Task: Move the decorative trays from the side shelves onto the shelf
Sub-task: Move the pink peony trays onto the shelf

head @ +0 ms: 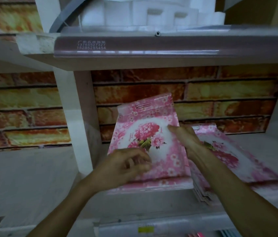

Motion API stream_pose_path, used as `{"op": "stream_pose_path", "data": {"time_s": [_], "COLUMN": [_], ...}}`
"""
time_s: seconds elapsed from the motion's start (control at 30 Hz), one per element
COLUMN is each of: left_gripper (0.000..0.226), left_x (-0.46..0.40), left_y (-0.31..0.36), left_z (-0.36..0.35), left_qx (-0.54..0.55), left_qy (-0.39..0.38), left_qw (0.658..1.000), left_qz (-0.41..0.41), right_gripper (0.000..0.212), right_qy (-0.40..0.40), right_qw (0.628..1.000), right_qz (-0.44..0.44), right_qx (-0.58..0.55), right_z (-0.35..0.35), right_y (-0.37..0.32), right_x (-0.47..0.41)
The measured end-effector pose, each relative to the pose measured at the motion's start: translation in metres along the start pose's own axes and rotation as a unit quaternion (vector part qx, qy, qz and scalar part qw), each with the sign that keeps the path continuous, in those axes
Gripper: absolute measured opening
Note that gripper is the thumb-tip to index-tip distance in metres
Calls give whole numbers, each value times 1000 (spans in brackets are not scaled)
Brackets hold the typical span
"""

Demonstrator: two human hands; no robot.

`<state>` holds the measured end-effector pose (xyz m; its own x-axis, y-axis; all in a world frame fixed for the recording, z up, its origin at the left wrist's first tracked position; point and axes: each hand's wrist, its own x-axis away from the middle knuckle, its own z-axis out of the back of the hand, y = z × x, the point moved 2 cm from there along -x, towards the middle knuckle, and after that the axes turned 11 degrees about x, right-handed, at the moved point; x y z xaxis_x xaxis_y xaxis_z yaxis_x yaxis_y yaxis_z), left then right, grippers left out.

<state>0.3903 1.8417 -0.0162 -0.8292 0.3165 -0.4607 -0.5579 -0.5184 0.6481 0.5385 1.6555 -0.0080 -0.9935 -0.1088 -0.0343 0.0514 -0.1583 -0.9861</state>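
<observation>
A pink floral tray (pixel 149 127) stands tilted up on the shelf board (pixel 263 141), leaning back toward the brick-pattern wall, on top of another pink tray (pixel 152 184) lying flat. My right hand (pixel 184 139) grips its right edge, thumb on the white centre. My left hand (pixel 126 165) is at its lower left edge with fingers curled; whether it holds the rim is blurred. A stack of the same pink trays (pixel 234 161) lies flat to the right, partly behind my right forearm.
A white upright post (pixel 76 117) divides this bay from the left shelf (pixel 23 177). The shelf above carries a pink edge strip (pixel 134 46) and white foam blocks (pixel 145 12). A lower shelf edge with a yellow label (pixel 146 230) is near me.
</observation>
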Motion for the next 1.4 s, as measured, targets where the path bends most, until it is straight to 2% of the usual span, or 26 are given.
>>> {"op": "stream_pose_path", "data": {"time_s": [0.07,0.17,0.27,0.33,0.43,0.53,0.6,0.67,0.83,0.97,1.1,1.17,1.23,1.4], "left_gripper": [24,5,2,4,23,17,29,35,30,15,11,18,25,26], "left_x": [-9,-19,-30,-40,-54,-71,-82,-94,-131,-158,-178,-185,-190,-189], "left_y": [-12,-47,-66,-67,-59,-53,-49,-43,-25,-18,-16,-15,-13,-25], "left_z": [8,22,15,-5,-39,-63,-75,-85,-115,-145,-170,-178,-185,-190], "left_qx": [28,61,101,181,269,277,288,292,280,289,264,234,208,151], "left_qy": [109,261,334,316,261,245,227,241,280,313,336,347,349,339], "left_qw": [993,960,928,913,898,900,901,897,883,866,858,860,862,864], "left_qz": [25,77,134,182,231,231,230,230,252,263,285,292,305,340], "right_gripper": [21,22,23,24,24,24,24,25,19,28,9,6,13,19], "right_qy": [13,37,58,71,76,74,70,66,50,31,10,3,-10,-15], "right_qw": [1000,999,998,997,997,997,997,997,997,993,997,996,996,989], "right_qz": [1,-3,4,6,16,26,30,37,58,79,31,13,4,1], "right_qx": [-5,-6,-15,-19,-19,-20,-19,-16,26,80,75,85,88,149], "right_z": [13,33,55,70,89,112,131,151,201,235,258,264,266,261], "right_y": [2,4,10,12,12,12,13,14,14,26,43,52,63,85], "right_x": [6,15,22,25,26,26,22,15,-20,-57,-87,-101,-113,-136]}}
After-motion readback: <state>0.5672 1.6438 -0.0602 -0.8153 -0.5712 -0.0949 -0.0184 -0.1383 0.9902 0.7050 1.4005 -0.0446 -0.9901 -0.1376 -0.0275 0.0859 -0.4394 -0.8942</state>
